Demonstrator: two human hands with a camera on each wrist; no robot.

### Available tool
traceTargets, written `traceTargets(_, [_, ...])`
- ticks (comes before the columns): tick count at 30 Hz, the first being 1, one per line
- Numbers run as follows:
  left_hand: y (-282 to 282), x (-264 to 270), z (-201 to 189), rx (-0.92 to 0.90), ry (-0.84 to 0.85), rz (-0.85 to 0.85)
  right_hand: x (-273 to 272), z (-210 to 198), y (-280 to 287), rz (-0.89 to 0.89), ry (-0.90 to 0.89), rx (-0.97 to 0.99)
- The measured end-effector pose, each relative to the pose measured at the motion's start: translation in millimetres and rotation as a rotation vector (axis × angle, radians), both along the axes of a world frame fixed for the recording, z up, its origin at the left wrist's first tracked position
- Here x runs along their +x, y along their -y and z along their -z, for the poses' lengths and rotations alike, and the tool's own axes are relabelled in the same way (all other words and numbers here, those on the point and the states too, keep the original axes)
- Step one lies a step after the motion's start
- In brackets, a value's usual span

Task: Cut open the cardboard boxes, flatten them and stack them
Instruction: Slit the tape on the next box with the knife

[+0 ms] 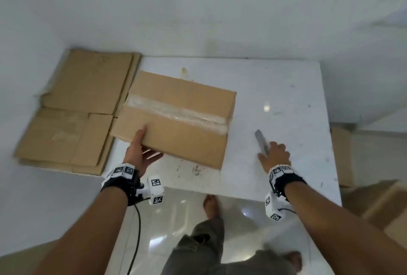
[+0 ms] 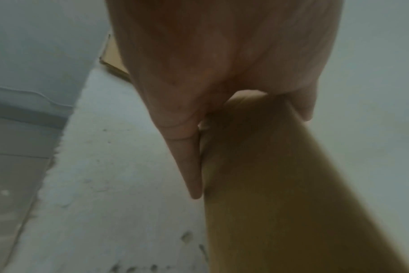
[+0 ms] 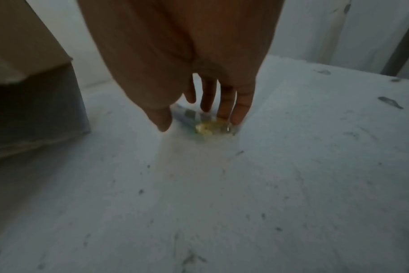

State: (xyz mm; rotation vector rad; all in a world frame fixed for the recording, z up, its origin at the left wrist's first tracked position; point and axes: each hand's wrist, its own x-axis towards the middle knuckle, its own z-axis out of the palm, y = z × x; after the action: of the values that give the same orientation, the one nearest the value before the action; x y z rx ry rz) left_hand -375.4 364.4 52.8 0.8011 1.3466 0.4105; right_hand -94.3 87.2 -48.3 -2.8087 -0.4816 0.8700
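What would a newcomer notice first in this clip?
A taped box sits mid-table, its near-left corner gripped by the left hand. To its right, the right hand reaches onto a cutter lying on the table. Flattened cardboard is stacked at the left.

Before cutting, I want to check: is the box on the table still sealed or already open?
Sealed. Clear tape runs unbroken along the top seam of the box, flaps closed.

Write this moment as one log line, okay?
left hand grips taped box corner | right hand fingers on cutter lying on table | tape uncut | flattened stack at left
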Motion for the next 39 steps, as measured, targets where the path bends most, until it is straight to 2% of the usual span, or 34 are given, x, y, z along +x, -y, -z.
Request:
traceTargets(2, [-8, -6, 20, -0.106, -0.111, 0.116, -9, 6, -9, -0.009, 0.092, -0.084])
traceTargets(4, [-17, -9, 37, -0.095, -0.368, 0.263, -9, 7, -16, 0.033, 0.074, -0.058])
traceTargets(6, [-26, -5, 38, 0.092, -0.680, 0.337, 2, 0, -19, 0.117, 0.051, 0.093])
traceTargets(8, [-41, 1, 27, 0.376, -0.847, 0.359, 12, -21, -22, 0.150, 0.045, 0.259])
traceTargets(10, [-68, 8, 18, 0.597, -0.830, 0.496, 17, -50, -25, 0.160, -0.016, 0.413])
traceTargets(11, [-84, 11, 17, 0.650, -0.801, 0.605, 18, -66, -29, 0.143, -0.055, 0.474])
traceTargets(13, [-114, 18, 16, 0.629, -0.660, 0.823, 18, -98, -41, 0.074, -0.097, 0.569])
traceTargets(15, [-124, 29, 15, 0.536, -0.535, 0.964, 16, -129, -54, 0.026, -0.121, 0.671])
traceTargets(18, [-103, 40, 20, 0.515, -0.529, 1.033, 9, -159, -72, -0.043, -0.096, 0.734])
traceTargets(20, [-70, 39, 30, 0.511, -0.436, 1.052, 4, -164, -82, -0.126, -0.072, 0.742])
traceTargets(23, [-19, 29, 45, 0.511, -0.331, 0.988, 0, -161, -92, -0.354, -0.020, 0.665])
traceTargets(26, [13, 21, 53, 0.508, -0.337, 0.780, -4, -156, -105, -0.589, 0.074, 0.492])
traceTargets(29, [24, 21, 58, 0.498, -0.330, 0.698, -11, -149, -120, -0.817, 0.148, 0.428])
traceTargets(32, [24, 24, 61, 0.452, -0.295, 0.684, -23, -136, -138, -0.929, 0.218, 0.485])
traceTargets(35, [26, 26, 65, 0.407, -0.239, 0.648, -37, -126, -154, -1.006, 0.239, 0.372])
traceTargets(39, [30, 30, 67, 0.390, -0.229, 0.607, -43, -120, -158, -0.996, 0.248, 0.336])
